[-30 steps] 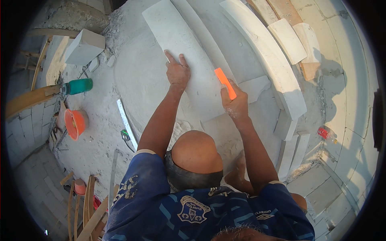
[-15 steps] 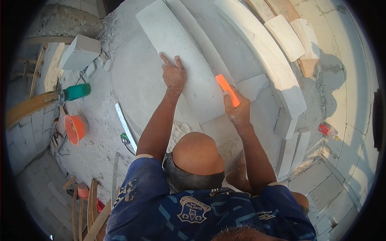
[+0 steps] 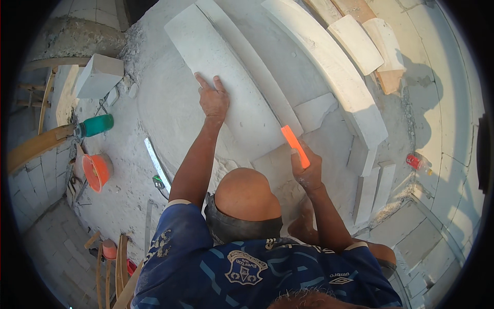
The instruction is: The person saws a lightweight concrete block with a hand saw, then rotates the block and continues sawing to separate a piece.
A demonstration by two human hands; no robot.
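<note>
My left hand (image 3: 213,102) rests with fingers apart on a white curved slab (image 3: 239,118), near its left edge. A second curved white piece (image 3: 268,87) lies alongside that slab's right edge. My right hand (image 3: 307,167) grips an orange bar-shaped tool (image 3: 290,138), whose far end is at the slab's lower right corner; I cannot tell whether it touches. My bare knee (image 3: 242,193) is between my forearms.
More curved white pieces (image 3: 324,62) lie at right, near a red bottle (image 3: 414,162). At left are a white block (image 3: 103,72), green bottle (image 3: 96,125), orange bucket (image 3: 105,170), tape measure (image 3: 158,181), metal straightedge (image 3: 152,154) and several wooden strips (image 3: 122,257).
My right hand and the orange tool have moved downward toward me, to the slab's lower corner. My left hand stays on the slab, which appears shifted slightly left along with the whole view.
</note>
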